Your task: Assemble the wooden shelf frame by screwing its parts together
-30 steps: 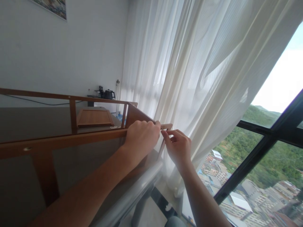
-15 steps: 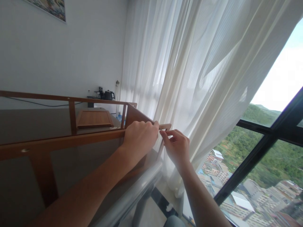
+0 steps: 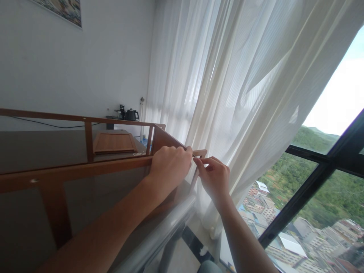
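A brown wooden frame point(image 3: 113, 165) with rails, uprights and a panel point(image 3: 165, 140) lies on its side across the left of the view. My left hand point(image 3: 172, 163) is closed over the frame beside the panel, its knuckles up; its fingertips are hidden. Just to the right, my right hand point(image 3: 214, 172) pinches a thin dark rod point(image 3: 194, 156), which looks like a hex key, between thumb and forefinger. The rod's other end reaches the frame by my left thumb and forefinger. Where exactly it meets the wood is too small to tell.
Behind the frame, a wooden panel board point(image 3: 115, 143) lies on a grey surface, with a black kettle point(image 3: 132, 114) farther back. White curtains point(image 3: 227, 94) hang close to my right hand, by a window point(image 3: 307, 155). A pale, shiny rounded edge point(image 3: 159, 231) runs below my hands.
Both hands keep the same hold, and the thin rod stays between them. The whole view has shifted very slightly; nothing else has visibly moved.
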### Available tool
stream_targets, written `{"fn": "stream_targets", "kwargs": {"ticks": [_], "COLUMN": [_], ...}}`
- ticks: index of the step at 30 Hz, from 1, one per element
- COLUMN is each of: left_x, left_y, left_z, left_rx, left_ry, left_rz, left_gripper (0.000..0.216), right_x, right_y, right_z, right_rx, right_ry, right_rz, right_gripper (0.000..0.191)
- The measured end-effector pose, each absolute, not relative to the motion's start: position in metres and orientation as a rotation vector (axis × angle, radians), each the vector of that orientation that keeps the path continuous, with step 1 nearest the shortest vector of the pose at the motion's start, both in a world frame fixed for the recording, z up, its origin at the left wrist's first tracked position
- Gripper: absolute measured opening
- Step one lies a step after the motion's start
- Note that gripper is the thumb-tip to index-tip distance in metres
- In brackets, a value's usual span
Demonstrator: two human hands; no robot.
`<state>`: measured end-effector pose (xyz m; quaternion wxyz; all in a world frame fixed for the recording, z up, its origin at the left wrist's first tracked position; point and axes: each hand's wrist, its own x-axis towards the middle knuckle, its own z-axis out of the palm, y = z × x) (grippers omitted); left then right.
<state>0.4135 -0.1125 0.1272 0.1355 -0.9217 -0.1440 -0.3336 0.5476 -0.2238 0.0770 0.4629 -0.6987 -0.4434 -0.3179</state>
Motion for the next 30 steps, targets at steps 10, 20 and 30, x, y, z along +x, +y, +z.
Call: {"fn": "stream_targets", "kwargs": {"ticks": [10, 20, 30], "left_x": [0.4106, 0.4116, 0.4127], "left_y": [-0.1156, -0.1145, -0.1137], "left_z": [0.1312, 0.1288, 0.1274], "left_rx": [-2.741, -2.717, -2.696], "left_ry": [-0.446, -0.463, -0.445], "left_rz": [-0.899, -0.933, -0.967], "left_gripper": [0.03, 0.028, 0.028], "right_x": [0.5468, 0.5471, 0.5467], "right_y": [-0.2253, -0.2271, -0.2261], "right_z": [0.0798, 0.0826, 0.0822], "right_rx": [-1.765, -1.781, -1.771], "right_ry": [-1.099, -1.111, -1.112], "right_rz": [-0.78, -0.782, -0.788], "right_gripper": [0.033, 0.029, 0.031]}}
